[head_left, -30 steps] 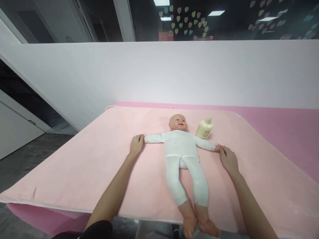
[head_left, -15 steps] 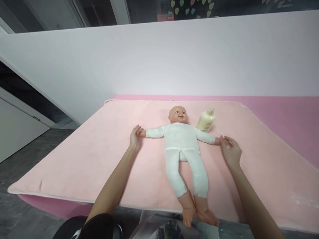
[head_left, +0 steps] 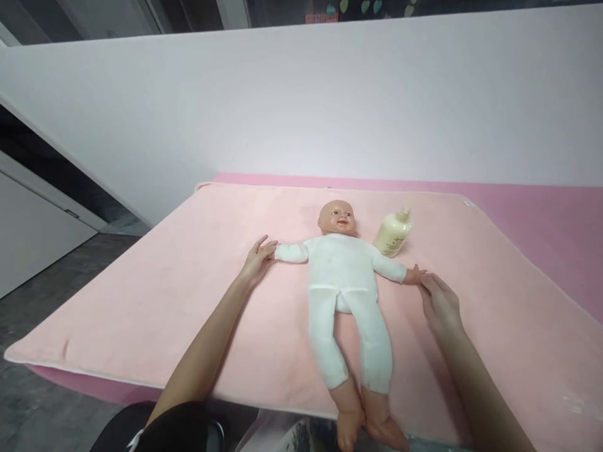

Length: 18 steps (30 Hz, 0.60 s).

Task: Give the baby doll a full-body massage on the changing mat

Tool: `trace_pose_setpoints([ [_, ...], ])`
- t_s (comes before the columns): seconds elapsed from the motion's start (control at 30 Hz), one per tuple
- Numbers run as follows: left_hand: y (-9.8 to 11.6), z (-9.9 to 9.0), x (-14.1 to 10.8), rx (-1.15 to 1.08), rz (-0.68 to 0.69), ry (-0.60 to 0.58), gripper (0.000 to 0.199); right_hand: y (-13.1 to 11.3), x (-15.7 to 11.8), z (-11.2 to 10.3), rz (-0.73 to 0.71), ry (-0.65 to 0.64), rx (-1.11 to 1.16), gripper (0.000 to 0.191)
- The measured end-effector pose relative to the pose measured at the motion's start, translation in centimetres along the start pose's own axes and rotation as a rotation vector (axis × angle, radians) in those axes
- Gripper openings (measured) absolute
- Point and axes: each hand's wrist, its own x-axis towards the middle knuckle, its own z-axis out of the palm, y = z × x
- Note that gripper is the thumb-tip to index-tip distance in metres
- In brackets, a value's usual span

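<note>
A baby doll (head_left: 342,263) with a white cloth body lies on its back on a pale pink blanket (head_left: 188,301), arms spread to both sides. My left hand (head_left: 257,260) is closed around the doll's hand on the left, which it mostly hides; one finger sticks up. On the other side, my right hand (head_left: 441,304) pinches the fingers of the doll's other hand (head_left: 414,275) between its fingertips; my thumb is hard to make out. The doll's bare feet reach over the blanket's near edge.
A pale yellow pump bottle (head_left: 392,233) leans or lies beside the doll's shoulder on the right. Behind the blanket runs a pink surface (head_left: 532,216) up to a white wall (head_left: 301,107). Grey floor (head_left: 42,270) shows at the left.
My right hand has slid slightly outward to the doll's fingertips, its fingers now straighter. The left hand still holds the other doll hand. The view has tilted down slightly.
</note>
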Motion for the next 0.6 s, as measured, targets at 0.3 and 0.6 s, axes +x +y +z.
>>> trace_pose_setpoints([
  [0.3,-1.7,0.5,0.4,-0.028,0.220,0.214,0.051,-0.1,0.9,-0.5,0.024,-0.175,0.146,0.023],
  [0.6,-3.5,3.6,-2.2,0.102,0.364,0.158,0.052,0.9,0.4,1.5,0.041,-0.318,0.116,0.056],
])
